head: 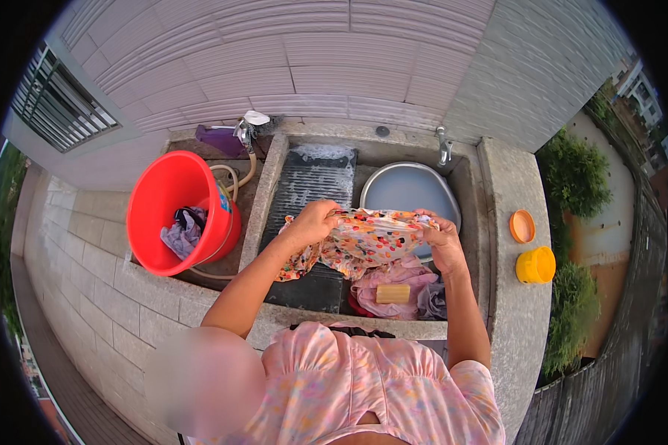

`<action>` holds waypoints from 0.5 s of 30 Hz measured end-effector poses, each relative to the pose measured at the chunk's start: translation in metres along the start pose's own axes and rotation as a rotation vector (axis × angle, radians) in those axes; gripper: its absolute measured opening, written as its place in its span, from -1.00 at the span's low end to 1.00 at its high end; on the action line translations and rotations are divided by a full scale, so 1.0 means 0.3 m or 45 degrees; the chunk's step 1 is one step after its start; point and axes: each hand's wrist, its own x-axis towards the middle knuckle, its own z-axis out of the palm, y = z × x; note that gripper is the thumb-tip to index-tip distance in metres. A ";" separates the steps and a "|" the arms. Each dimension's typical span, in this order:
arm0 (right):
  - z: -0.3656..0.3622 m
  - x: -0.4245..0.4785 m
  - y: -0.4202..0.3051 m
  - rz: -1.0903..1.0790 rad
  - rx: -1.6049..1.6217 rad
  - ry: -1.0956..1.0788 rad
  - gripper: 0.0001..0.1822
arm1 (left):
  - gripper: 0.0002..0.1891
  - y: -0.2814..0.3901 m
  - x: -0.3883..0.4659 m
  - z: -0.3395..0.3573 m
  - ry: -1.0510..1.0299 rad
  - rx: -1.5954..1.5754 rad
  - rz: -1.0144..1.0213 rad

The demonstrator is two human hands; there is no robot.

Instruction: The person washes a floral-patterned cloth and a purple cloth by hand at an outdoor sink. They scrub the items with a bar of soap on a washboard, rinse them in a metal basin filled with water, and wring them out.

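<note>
A colourful patterned garment (376, 236) is stretched between my two hands above the stone sink. My left hand (315, 222) grips its left end, and my right hand (442, 239) grips the right end. Part of the cloth hangs over the dark ribbed washboard slab (317, 178). Behind the garment stands a round metal basin (406, 186) of cloudy water, partly covered by the cloth. Below my right hand, a yellowish bar of soap (393, 293) lies on pink cloth (367, 289), beside a greyish garment (432, 300).
Left of the sink, a red bucket (161, 222) holds dark and greyish clothes (183, 231) near a beige hose (249, 172). A metal tap (444, 147) rises at the sink's back right. A yellow tub (535, 265) and an orange lid (522, 226) rest on the right ledge.
</note>
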 end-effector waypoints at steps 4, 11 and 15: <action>0.121 0.033 0.071 0.090 0.956 -0.194 -0.53 | -0.90 -0.095 0.039 -0.019 0.098 -0.929 0.040; 0.086 0.262 0.485 0.343 1.378 -0.483 -0.57 | -0.78 0.153 -0.061 0.331 0.232 0.148 0.861; 0.355 0.153 0.420 0.465 1.535 0.050 -0.63 | -0.63 -0.070 0.067 0.312 0.605 0.549 0.514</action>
